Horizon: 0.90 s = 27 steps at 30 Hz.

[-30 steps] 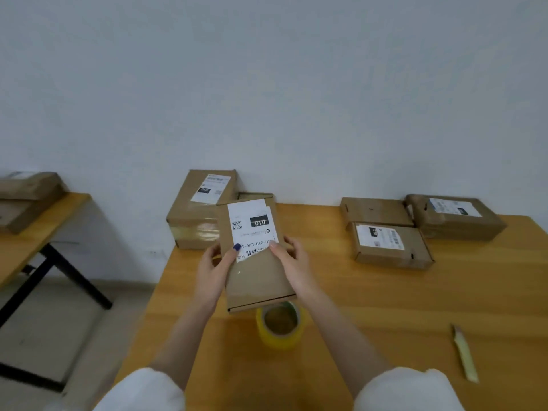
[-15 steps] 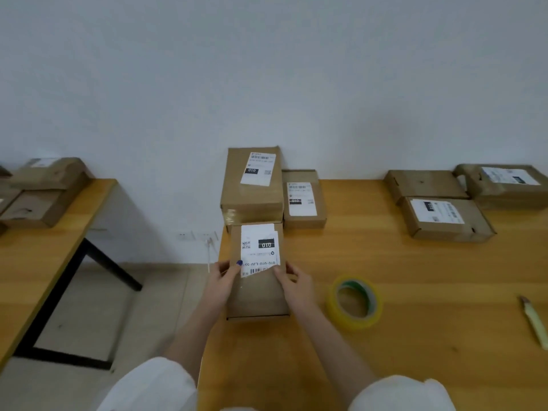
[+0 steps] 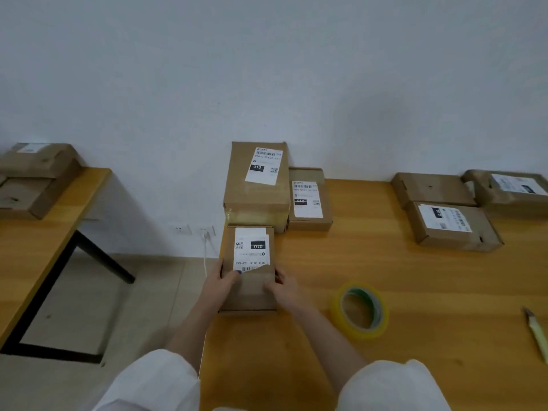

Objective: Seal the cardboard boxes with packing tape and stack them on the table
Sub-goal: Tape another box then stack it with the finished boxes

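A small cardboard box (image 3: 250,295) with a white label lies flat at the left edge of the wooden table (image 3: 385,292). My left hand (image 3: 219,281) grips its left side with the thumb on top. My right hand (image 3: 283,287) grips its right side. Just behind it stands a taller stack of boxes (image 3: 256,188) against the wall, with a flat labelled box (image 3: 308,200) to its right. A roll of yellow packing tape (image 3: 360,310) lies on the table right of my hands.
Three more boxes (image 3: 450,223) lie at the back right of the table. A yellow-handled cutter (image 3: 536,333) lies at the right edge. A second table (image 3: 32,241) on the left carries other boxes (image 3: 35,179). Floor shows between the tables.
Both hands moved the small box leftward and set it down at the table's left edge in front of the stack. The view panned left, so the tape now lies right of my hands.
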Available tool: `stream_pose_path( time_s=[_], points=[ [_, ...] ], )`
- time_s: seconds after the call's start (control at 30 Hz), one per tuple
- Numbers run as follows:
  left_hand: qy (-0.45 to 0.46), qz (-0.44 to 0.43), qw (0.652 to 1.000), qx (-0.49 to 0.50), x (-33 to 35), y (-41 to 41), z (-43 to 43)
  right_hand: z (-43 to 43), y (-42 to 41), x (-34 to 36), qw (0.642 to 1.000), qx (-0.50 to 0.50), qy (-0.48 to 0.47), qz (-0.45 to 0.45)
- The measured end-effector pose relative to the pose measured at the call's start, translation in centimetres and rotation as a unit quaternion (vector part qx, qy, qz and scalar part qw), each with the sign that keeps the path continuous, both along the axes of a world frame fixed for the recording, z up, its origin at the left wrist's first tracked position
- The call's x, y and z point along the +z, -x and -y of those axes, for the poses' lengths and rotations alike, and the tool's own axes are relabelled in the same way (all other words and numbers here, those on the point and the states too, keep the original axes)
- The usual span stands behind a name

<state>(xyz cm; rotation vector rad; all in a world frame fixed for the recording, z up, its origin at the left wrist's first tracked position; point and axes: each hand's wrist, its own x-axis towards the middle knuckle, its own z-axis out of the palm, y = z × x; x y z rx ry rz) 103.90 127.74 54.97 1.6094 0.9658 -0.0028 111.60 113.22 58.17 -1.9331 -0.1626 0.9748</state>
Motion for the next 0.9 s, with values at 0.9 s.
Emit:
stream_pose_path(
  time_s=[0.9],
  points=[
    [-0.23,0.088,0.966,-0.079,8.3,-13.9,25.3,26.4,-12.8,4.5,0.982,-0.167,-0.015,0.092]
  ],
)
